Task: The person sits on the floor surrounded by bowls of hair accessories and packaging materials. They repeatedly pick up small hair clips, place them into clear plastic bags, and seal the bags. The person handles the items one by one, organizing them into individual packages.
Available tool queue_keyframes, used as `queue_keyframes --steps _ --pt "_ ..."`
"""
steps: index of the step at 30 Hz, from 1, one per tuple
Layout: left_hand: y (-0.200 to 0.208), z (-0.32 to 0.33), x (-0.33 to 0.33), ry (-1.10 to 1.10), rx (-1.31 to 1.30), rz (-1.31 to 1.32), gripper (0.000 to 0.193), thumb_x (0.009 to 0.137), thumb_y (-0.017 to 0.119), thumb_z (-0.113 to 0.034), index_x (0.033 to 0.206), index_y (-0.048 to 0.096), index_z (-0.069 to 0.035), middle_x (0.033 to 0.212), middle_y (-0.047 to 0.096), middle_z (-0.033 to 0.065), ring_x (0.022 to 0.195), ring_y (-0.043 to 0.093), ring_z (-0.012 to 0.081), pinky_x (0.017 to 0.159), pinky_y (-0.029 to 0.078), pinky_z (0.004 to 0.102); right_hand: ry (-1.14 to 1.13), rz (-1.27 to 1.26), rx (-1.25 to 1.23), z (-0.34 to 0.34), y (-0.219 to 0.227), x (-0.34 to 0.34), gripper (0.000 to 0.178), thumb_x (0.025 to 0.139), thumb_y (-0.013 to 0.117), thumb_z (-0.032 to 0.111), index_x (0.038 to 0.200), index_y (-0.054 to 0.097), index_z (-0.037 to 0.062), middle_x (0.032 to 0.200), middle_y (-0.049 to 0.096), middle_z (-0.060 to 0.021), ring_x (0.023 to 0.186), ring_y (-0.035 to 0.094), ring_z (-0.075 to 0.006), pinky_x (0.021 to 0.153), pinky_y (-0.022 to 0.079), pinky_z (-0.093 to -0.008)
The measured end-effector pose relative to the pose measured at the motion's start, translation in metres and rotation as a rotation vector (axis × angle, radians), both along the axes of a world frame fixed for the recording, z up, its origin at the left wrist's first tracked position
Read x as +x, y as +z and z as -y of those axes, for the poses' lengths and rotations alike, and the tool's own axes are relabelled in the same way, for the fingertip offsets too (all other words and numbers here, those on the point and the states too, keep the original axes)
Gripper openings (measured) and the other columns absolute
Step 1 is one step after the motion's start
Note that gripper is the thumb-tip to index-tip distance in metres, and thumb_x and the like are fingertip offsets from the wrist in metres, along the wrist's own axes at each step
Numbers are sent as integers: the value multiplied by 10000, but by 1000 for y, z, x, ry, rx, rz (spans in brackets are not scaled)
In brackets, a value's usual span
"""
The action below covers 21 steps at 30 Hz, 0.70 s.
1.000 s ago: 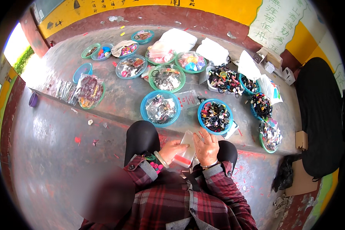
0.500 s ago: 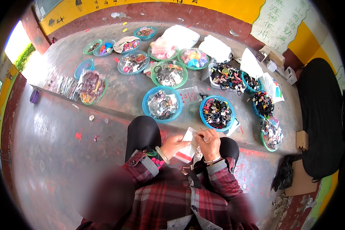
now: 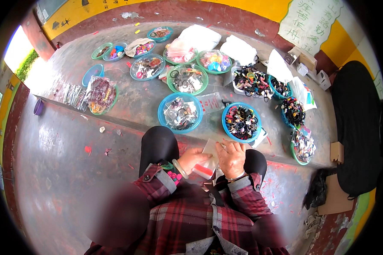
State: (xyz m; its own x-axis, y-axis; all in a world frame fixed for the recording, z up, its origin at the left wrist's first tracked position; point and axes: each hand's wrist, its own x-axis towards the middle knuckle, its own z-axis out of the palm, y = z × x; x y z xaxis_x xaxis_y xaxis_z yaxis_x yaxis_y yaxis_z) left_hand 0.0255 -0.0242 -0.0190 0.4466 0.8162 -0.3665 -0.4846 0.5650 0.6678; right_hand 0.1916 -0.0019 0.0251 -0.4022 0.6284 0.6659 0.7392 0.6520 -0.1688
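Observation:
Over my lap, my left hand is closed on a flat, clear-and-white plastic bag with a red band near its lower end. The thumb lies across the bag's face. My right hand is at the bag's right side, back upward, with its fingers bent down by the upper edge. Its fingertips are partly hidden, and I cannot make out what is between them. Just beyond my right hand stands a blue basket of dark hair ties. Left of it, another blue basket holds small items in clear packets.
Several more baskets crowd the raised concrete ledge, among them a green basket and a white tub of hair ties. White sacks lie behind them. At the right are a long black bag and a cardboard piece.
My right hand has turned its back more upward and its fingers have spread slightly at the bag's edge. The bag has tilted a little in my left hand.

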Motion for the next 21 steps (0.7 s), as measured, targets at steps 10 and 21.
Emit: queue_keyframes --steps 10,21 --pt "-3 -1 -3 -15 -29 9 212 847 564 -138 1003 565 5 891 613 53 761 596 119 678 481 251 130 -111 -73 4 0 -1 165 639 638 78 804 633 79 762 592 -30 704 571 -205 736 469 -391" --pt "-9 -4 -2 -80 206 -12 342 808 587 -63 1132 489 -15 987 585 46 872 575 122 769 469 275 -17 -529 -705 -2 -19 4 38 717 647 75 735 625 49 680 622 -71 616 600 -234 815 461 -366"
